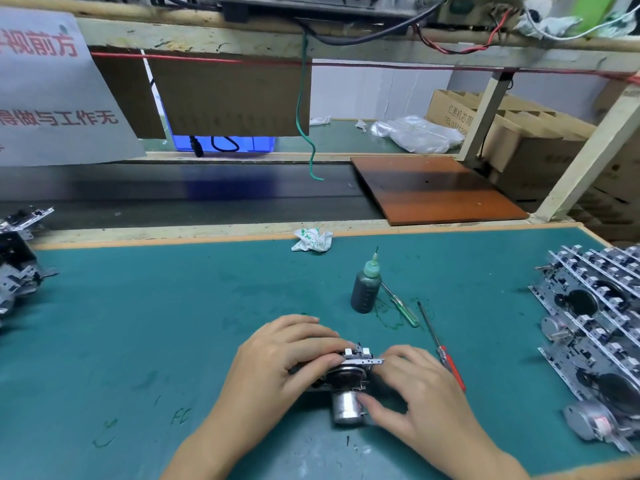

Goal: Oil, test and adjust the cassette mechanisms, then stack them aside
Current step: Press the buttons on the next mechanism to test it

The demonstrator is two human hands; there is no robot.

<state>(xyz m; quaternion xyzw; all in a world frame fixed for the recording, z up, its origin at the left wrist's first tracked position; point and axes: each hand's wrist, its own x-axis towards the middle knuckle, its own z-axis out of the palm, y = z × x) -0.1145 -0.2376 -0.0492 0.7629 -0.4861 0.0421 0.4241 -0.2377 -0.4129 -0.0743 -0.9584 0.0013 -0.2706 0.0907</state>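
Both hands grip one cassette mechanism (349, 379) standing on the green table (138, 323) near its front edge: left hand (287, 355) curled over the top left side, right hand (412, 389) curled on the right, thumb against the silver motor can (346, 408). Behind it, toward the table's middle: grey oil bottle (366, 289), upright, needle tip up; green-handled screwdriver (401, 306) lying just beside it; red-handled screwdriver (441, 348) lying near the right hand. Right edge: rows of cassette mechanisms (599, 323). Left edge: stacked mechanisms (19, 258). Back edge: crumpled wrapper (312, 240). Beyond the table: brown board (436, 188) on a dark belt (173, 195).
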